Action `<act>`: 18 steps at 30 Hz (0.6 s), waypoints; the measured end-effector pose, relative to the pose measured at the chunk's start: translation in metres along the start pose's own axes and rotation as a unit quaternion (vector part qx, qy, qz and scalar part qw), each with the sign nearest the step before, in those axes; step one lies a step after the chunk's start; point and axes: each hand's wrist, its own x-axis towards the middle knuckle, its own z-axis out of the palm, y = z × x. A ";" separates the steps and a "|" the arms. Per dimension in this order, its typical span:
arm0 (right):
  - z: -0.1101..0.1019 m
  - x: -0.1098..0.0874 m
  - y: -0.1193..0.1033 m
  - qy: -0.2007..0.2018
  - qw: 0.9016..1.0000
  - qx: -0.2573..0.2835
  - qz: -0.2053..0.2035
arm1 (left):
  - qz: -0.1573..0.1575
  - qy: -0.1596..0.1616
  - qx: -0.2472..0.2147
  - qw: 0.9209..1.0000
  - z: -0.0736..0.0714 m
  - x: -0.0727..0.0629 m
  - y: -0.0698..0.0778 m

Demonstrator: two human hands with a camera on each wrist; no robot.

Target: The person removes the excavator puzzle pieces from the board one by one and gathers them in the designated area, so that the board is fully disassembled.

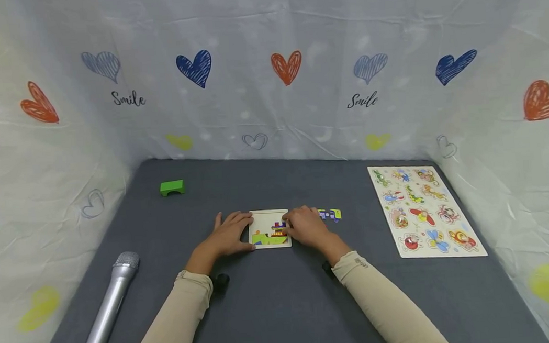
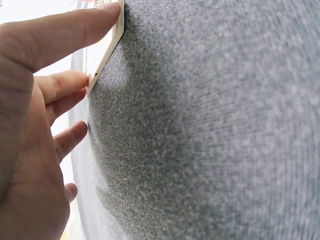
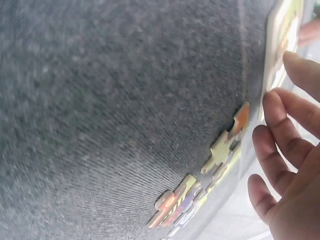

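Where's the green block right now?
In the head view, the green block is at the far left of the table, beyond the left hand and farther back than the microphone.

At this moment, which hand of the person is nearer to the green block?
Left. The left hand is at the left edge of the puzzle tray, right of the green block and nearer the camera. The right hand is at the tray's right side, farther away.

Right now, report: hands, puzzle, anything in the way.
Left hand touching left edge of puzzle. Right hand at its right side, grip unclear. Puzzle partly filled, loose pieces to its right. No obstruction seen.
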 end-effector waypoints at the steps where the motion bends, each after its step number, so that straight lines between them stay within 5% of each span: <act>1: 0.001 0.000 -0.001 0.001 1.000 -0.005 0.002 | -0.001 0.000 -0.001 1.000 0.000 0.000 0.000; 18: 0.002 -0.001 -0.006 0.025 0.999 -0.026 0.009 | -0.003 -0.004 -0.008 1.000 -0.002 -0.002 0.002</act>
